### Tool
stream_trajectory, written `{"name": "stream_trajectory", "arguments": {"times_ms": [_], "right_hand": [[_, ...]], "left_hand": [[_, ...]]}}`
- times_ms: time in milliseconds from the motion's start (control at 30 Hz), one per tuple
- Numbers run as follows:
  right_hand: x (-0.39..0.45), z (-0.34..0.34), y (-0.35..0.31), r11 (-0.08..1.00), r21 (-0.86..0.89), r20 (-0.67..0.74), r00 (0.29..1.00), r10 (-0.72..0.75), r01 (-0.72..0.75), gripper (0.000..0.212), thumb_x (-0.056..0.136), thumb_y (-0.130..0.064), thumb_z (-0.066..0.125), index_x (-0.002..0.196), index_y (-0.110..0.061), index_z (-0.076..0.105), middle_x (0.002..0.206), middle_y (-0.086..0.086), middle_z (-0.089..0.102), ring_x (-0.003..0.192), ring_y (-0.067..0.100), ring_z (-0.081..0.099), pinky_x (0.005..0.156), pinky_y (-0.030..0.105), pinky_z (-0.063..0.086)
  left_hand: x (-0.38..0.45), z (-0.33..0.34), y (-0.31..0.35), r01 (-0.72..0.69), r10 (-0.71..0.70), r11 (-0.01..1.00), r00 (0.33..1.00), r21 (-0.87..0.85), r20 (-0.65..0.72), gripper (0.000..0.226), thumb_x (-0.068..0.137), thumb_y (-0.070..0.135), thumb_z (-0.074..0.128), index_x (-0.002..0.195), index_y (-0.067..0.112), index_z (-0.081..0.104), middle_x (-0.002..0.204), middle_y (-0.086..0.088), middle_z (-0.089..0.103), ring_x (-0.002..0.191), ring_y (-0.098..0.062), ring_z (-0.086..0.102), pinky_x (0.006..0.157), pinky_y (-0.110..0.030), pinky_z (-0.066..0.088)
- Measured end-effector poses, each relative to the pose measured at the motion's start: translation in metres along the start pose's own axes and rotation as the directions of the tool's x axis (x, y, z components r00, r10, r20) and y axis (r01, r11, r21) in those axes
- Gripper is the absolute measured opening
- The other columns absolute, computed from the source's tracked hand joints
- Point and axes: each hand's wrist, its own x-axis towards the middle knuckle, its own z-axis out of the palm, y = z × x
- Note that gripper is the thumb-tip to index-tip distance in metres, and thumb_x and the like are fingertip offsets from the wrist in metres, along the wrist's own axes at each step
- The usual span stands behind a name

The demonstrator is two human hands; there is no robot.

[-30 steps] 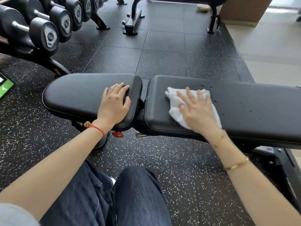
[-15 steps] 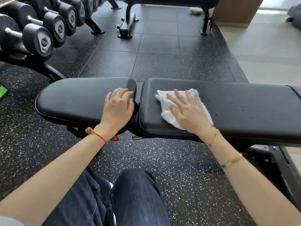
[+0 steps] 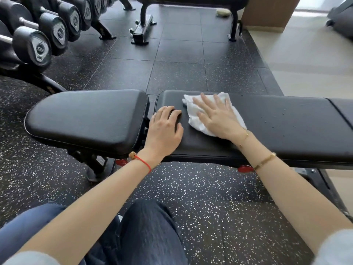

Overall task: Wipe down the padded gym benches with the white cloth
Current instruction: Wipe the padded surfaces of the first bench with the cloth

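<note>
With the right hand (image 3: pixel 217 119) pressing flat on the white cloth (image 3: pixel 198 119) and the left hand (image 3: pixel 164 131) resting loose, neither grip closed, the cloth risked bunching and missing droplets (image 3: pixel 282 113) farther along the bench (image 3: pixel 286 134).

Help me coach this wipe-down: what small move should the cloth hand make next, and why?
Probably slide the right hand, flat on the white cloth, rightward along the long pad: droplets dot the pad there, and the left hand rests just left of the cloth.

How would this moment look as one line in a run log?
step: wiping long pad | right hand: flat on white cloth | left hand: resting on same pad | droplets: rightward
</note>
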Motion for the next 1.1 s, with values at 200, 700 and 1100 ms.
{"name": "stream_trajectory", "arguments": {"times_ms": [200,700,1100], "right_hand": [[0.010,-0.018,0.056,0.963,-0.032,-0.012,0.963,0.269,-0.269,0.053,0.104,-0.043,0.020,0.156,-0.042,0.012,0.166,-0.008,0.009,0.152,0.031,0.003,0.121,0.054,-0.005],[-0.086,-0.002,-0.018,0.983,-0.024,-0.030,0.983,0.183,-0.184,0.052,0.104,-0.047,0.018,0.155,-0.047,0.006,0.166,-0.011,0.002,0.153,0.024,-0.004,0.123,0.047,-0.009],[-0.030,-0.001,-0.058,0.867,-0.040,-0.053,0.868,0.494,-0.496,0.054,0.104,-0.047,0.018,0.156,-0.042,0.006,0.167,-0.001,0.004,0.152,0.034,-0.001,0.120,0.057,-0.006]], "left_hand": [[-0.002,-0.002,0.001,0.030,-0.030,0.999,1.000,-0.025,-0.009,0.040,0.091,0.025,0.051,0.130,0.015,0.057,0.139,-0.003,0.051,0.136,-0.023,0.039,0.113,-0.039,0.030],[-0.004,0.000,-0.004,-0.005,0.005,1.000,0.999,0.002,0.048,0.046,0.096,0.028,0.044,0.139,0.014,0.049,0.147,-0.007,0.044,0.142,-0.026,0.031,0.117,-0.042,0.024],[-0.002,0.003,-0.003,0.003,-0.003,1.000,0.999,0.019,0.035,0.045,0.089,0.027,0.043,0.131,0.013,0.053,0.142,-0.009,0.046,0.138,-0.029,0.035,0.113,-0.045,0.027]]}}
